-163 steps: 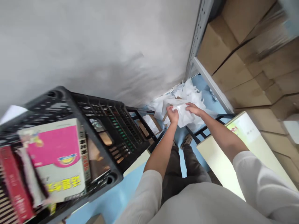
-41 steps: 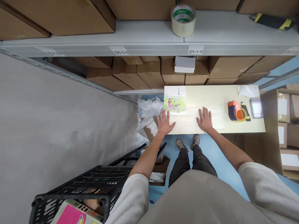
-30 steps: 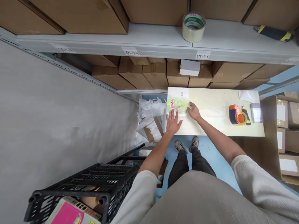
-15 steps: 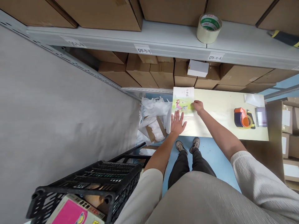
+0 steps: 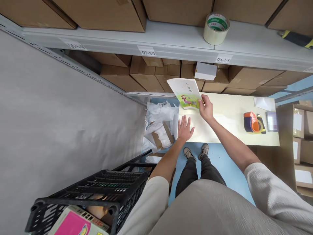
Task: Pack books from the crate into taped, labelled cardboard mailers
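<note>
My right hand (image 5: pixel 206 107) grips a thin picture book (image 5: pixel 186 93) by its lower right corner and holds it lifted above the left end of the pale yellow table (image 5: pixel 227 127). The book has a white cover with a green illustration. My left hand (image 5: pixel 185 129) lies flat with fingers spread on the table's near left corner, over what looks like a clear plastic sheet.
An orange tape dispenser (image 5: pixel 251 122) sits at the table's right end. A tape roll (image 5: pixel 216 28) rests on the grey shelf above cardboard boxes (image 5: pixel 151 76). Crumpled white paper (image 5: pixel 160 122) lies left of the table. A black crate (image 5: pixel 97 195) with books stands near left.
My right hand moved left to the book, took hold of it and lifted it off the table. My left hand stayed flat. Earlier I was handling the white paper on the floor.
</note>
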Available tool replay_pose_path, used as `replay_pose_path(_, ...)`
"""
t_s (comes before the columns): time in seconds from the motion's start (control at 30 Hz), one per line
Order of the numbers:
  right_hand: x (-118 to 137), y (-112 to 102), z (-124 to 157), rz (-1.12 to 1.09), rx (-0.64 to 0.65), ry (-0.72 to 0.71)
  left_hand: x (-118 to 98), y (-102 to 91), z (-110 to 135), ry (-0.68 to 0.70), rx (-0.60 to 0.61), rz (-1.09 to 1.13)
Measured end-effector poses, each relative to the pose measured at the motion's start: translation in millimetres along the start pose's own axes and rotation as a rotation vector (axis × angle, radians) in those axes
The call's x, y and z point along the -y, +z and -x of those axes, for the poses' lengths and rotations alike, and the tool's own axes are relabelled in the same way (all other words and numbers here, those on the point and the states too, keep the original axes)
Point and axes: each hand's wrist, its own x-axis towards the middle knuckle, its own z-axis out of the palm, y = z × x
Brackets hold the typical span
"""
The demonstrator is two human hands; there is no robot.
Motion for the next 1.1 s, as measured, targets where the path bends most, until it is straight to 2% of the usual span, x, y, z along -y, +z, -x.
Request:
replay_pose_path(0.13, 4.9, -32.2, 5.6, -0.093, -0.056, -0.013, 2.8, -3.7, -9.2, -0.005, 0.028, 0.005)
replay_pose_path(0.23, -11.3, -56.2, 16.9, -0.202, -0.095, 0.036, 6.4, -6.3, -23.0, -0.013, 0.04, 0.008)
replay_pose_path(0.43, -73.5, -88.4, 52.7, -0.407, -0.052, 0.384, 15.5, -11.7, -62.3, -0.057, 0.058, 0.003)
replay_pose_path(0.6, -109.6, -95.4, 69.8, -0.433, -0.047, 0.577, 20.4, -18.6, -80.9, -0.065, 0.082, -0.019)
replay_pose_path(0.7, -122.3, -93.7, 72.0, -0.41, -0.047, 0.633, 8.5, -21.5, -73.7, -0.059, 0.06, -0.026)
replay_pose_path(0.8, -132.5, -91.0, 73.4, -0.378, -0.055, 0.666, -17.1, -17.6, -58.0, 0.054, 0.052, -0.016)
replay_pose_path(0.87, -138.3, -89.8, 74.7, -0.351, -0.06, 0.669, -36.7, -9.9, -47.8, 0.147, 0.078, -0.001)
replay_pose_path(0.97, -145.7, -90.4, 75.7, -0.264, -0.05, 0.647, -59.2, 5.2, -37.1, 0.187, 0.112, 0.021)
replay_pose_path(1.1, -153.5, -97.3, 76.1, -0.092, -0.044, 0.573, -68.9, 19.5, -30.5, 0.186, 0.124, 0.029)
